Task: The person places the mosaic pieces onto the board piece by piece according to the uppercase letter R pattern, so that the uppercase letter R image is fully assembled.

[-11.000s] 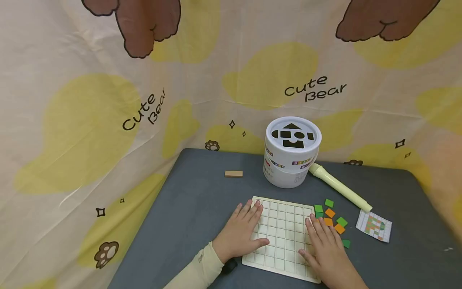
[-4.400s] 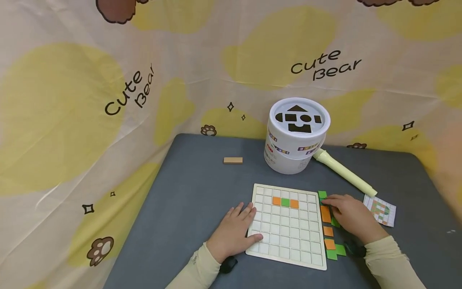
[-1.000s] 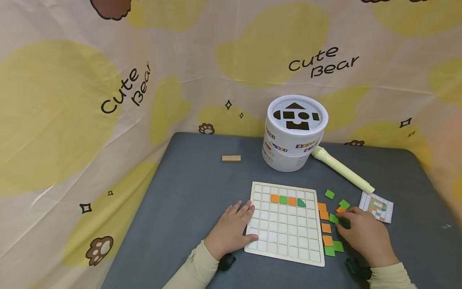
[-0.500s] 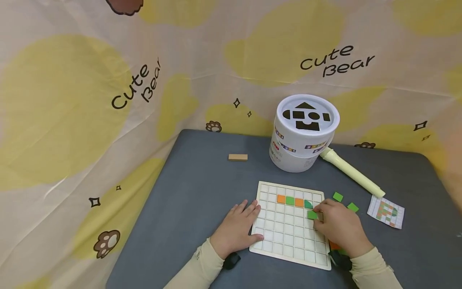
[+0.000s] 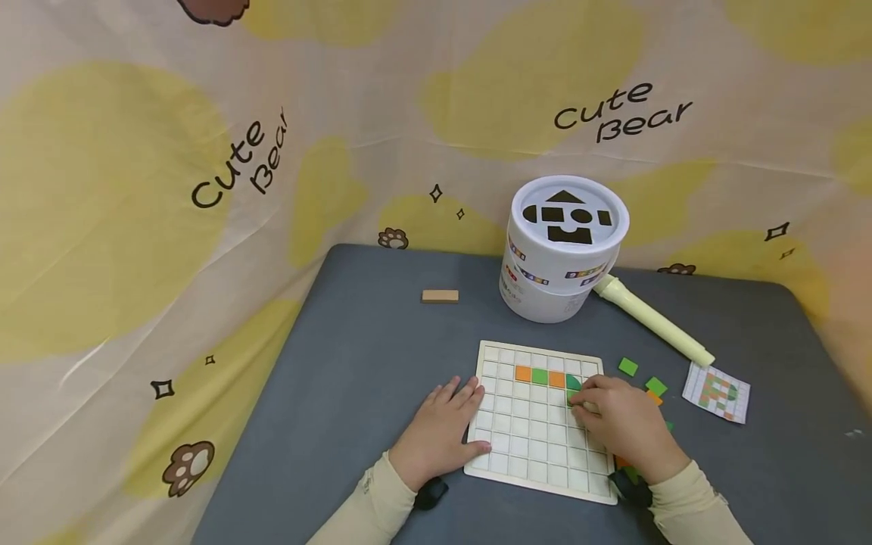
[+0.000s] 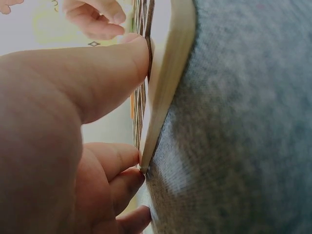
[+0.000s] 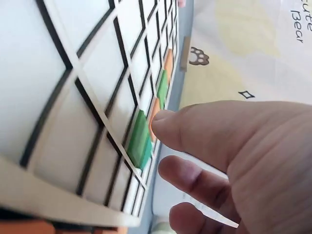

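Note:
A cream board [image 5: 531,473] with a grid of square cells lies on the table. In one of its upper rows sit an orange tile [image 5: 523,373], a green tile [image 5: 540,376], another orange tile [image 5: 556,379] and a dark green round-edged tile [image 5: 574,381]. My left hand [image 5: 441,435] rests on the board's left edge, fingers spread. My right hand [image 5: 623,420] is over the right side, fingertips right at a green square tile [image 7: 138,134] just below the dark green one. In the right wrist view, thumb and fingers stand apart, with no tile between them.
Loose green tiles [image 5: 628,367] and orange ones lie right of the board, some hidden under my right hand. A printed pattern card [image 5: 717,392], a pale yellow tube [image 5: 657,322], a white bucket [image 5: 562,265] and a small wooden block [image 5: 440,297] lie around the board.
My right hand has carried a green square tile from the loose pile onto the board, below the dark green one. Earlier, the row of tiles was laid. The left hand stays at the left edge.

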A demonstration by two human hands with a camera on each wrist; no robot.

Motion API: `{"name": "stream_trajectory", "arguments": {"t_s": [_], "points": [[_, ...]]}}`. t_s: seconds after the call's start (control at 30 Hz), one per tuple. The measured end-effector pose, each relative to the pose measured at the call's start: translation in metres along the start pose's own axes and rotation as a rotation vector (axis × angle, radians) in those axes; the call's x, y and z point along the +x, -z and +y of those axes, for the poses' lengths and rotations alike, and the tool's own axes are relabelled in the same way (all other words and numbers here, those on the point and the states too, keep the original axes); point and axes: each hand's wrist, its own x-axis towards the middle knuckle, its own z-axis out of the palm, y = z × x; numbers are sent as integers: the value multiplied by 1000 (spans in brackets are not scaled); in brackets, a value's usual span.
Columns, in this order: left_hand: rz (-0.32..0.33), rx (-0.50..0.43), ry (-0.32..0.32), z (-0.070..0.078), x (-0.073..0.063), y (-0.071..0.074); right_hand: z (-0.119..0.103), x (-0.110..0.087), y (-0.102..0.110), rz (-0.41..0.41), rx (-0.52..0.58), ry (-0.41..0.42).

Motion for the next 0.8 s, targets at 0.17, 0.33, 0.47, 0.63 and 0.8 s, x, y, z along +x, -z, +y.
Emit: {"name": "stream_trajectory", "arguments": {"t_s": [0.17, 0.33, 0.47, 0.63, 0.8], "points": [[8, -5, 6, -4, -7, 1, 0, 1, 8, 7, -1, -40], [15, -11, 17, -6, -10, 4, 17, -4, 10, 49, -18, -125], [17, -15, 15, -6, -10, 6, 41, -13, 15, 92, -37, -214], [21, -5, 8, -4, -8, 5, 68, -21, 25, 7, -54, -385], [20, 14, -14, 1, -3, 6, 85, -26, 26, -111, -53, -466]]}}
